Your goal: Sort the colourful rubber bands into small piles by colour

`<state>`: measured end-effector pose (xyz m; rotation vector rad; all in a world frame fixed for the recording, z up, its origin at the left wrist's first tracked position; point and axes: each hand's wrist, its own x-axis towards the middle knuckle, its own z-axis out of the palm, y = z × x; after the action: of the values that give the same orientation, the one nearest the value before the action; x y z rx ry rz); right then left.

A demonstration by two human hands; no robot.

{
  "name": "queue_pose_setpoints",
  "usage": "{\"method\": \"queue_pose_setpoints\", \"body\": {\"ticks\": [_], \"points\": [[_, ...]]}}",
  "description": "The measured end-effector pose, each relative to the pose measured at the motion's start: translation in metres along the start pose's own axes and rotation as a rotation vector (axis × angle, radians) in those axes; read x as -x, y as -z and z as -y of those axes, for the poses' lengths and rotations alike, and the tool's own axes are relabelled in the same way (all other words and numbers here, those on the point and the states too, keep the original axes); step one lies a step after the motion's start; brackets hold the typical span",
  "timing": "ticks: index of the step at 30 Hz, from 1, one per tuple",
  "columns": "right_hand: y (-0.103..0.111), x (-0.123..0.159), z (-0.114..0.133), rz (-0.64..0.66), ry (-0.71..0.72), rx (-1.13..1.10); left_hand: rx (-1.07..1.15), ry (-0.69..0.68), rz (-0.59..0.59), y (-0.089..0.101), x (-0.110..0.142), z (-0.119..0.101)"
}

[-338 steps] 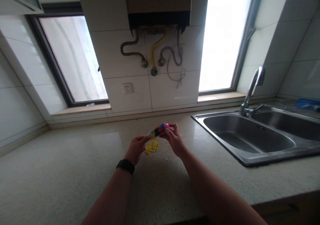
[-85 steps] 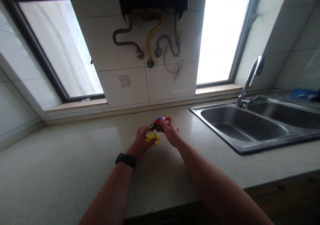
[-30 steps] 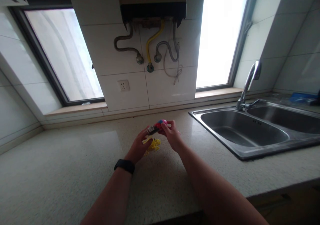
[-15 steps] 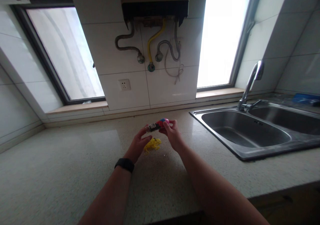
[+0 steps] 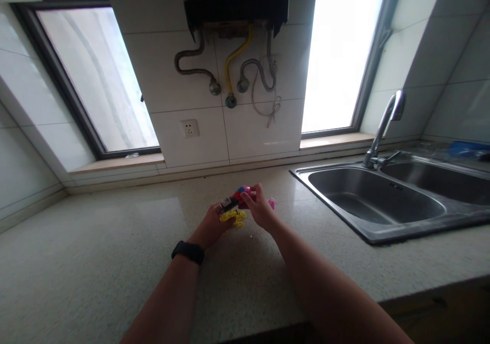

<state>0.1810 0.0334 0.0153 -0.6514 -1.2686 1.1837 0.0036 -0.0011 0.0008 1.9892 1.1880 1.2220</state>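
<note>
My right hand (image 5: 260, 207) pinches one end of a small, slim packet (image 5: 229, 203). It has a dark label and a shiny red, blue and pink end, and I cannot make out its kind. The packet tilts down towards my left hand (image 5: 212, 226), which wears a black wristband. My left hand is closed around a yellow stringy bundle (image 5: 234, 215), with the thumb in front of it. The packet's lower end meets the left fingers. A small pink thing (image 5: 272, 203) shows just behind my right wrist, mostly hidden.
A speckled stone counter (image 5: 115, 262) lies under my hands. On the right is a steel double sink (image 5: 367, 231) with a chrome tap (image 5: 383, 129). A wall socket (image 5: 189, 128) and hoses (image 5: 229, 73) under a water heater (image 5: 237, 9) are ahead, between two windows.
Both hands have shifted slightly left and down with the packet. My left hand has closed on the yellow bundle. The pink thing has come into sight by my right wrist.
</note>
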Motion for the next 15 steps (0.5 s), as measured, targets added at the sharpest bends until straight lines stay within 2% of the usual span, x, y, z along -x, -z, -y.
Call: {"method": "queue_pose_setpoints", "body": {"ticks": [3, 8, 15], "points": [[0.001, -0.001, -0.002, -0.006, 0.006, 0.002, -0.017, -0.004, 0.007, 0.001, 0.001, 0.003], [0.000, -0.001, -0.001, -0.021, -0.007, -0.062, -0.121, -0.063, -0.086, 0.003, 0.000, 0.000], [0.001, -0.003, -0.003, -0.066, -0.042, -0.084, -0.204, -0.125, -0.081, 0.007, -0.002, -0.008]]}}
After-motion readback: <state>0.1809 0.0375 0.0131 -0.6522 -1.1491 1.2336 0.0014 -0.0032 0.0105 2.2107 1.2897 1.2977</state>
